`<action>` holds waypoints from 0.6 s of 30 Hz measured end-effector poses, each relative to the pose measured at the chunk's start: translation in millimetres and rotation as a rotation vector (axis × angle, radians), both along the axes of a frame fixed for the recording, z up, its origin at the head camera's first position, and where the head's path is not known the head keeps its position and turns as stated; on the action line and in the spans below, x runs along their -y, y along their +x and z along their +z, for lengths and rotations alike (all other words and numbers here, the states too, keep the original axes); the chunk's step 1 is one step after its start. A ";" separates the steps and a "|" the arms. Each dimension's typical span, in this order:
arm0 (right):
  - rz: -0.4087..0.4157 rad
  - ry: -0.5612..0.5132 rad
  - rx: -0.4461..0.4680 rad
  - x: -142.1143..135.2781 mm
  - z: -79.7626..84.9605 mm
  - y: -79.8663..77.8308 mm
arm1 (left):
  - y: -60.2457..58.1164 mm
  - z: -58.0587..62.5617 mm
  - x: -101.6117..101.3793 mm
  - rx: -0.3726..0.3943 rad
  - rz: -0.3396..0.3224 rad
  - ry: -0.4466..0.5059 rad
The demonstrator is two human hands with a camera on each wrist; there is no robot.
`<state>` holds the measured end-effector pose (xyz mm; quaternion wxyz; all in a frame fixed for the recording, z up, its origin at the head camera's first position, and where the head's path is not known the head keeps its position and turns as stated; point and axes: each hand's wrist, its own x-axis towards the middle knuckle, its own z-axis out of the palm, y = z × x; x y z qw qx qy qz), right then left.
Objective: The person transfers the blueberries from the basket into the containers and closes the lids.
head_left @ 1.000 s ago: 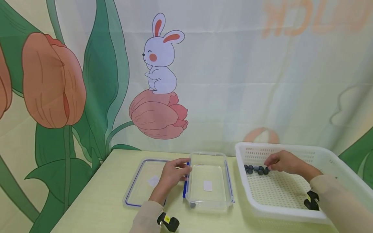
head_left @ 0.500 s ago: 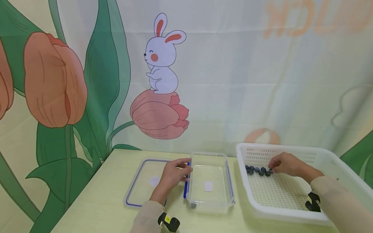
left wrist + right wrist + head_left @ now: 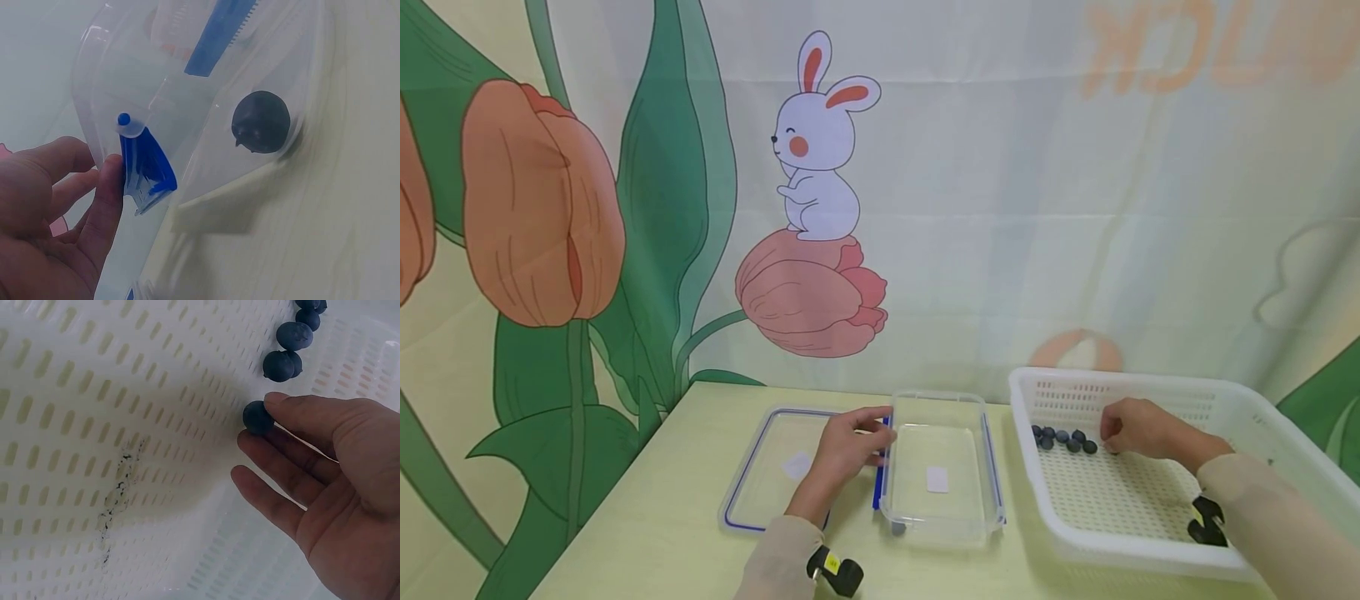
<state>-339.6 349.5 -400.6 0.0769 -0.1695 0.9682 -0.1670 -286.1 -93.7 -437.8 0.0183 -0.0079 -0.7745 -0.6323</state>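
My right hand (image 3: 1138, 427) is low inside the white basket, pinching a blueberry (image 3: 257, 417) between thumb and fingertips. Several other blueberries (image 3: 1063, 437) lie together on the basket floor, just left of that hand. My left hand (image 3: 847, 446) holds the left side of the clear food container (image 3: 942, 527), with its fingers at the rim and beside a blue latch (image 3: 147, 164). One blueberry (image 3: 261, 122) sits in a near corner of the container, seen through its clear wall. A small white label shows on the container's bottom.
The container's clear lid (image 3: 752, 500), edged with a blue seal, lies flat on the table (image 3: 647, 517) behind the left forearm. The basket (image 3: 1150, 550) has high perforated walls at the right. A printed curtain (image 3: 955, 208) hangs behind the table.
My right hand has shifted slightly to the right, drawing a blueberry away from the group in the basket. The left hand stays at the container's side.
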 end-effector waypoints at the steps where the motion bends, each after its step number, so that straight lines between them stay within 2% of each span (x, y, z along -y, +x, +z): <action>1: -0.001 0.002 0.004 0.9 0.4 0.7 | 0.1 -0.1 0.2 0.001 0.000 0.000; 10: -0.005 -0.009 0.018 2.6 8.8 3.2 | 1.4 0.9 0.4 0.005 -0.001 -0.002; 18: 0.038 -0.080 -0.071 7.9 30.9 10.5 | 2.2 0.4 0.0 0.003 0.003 -0.004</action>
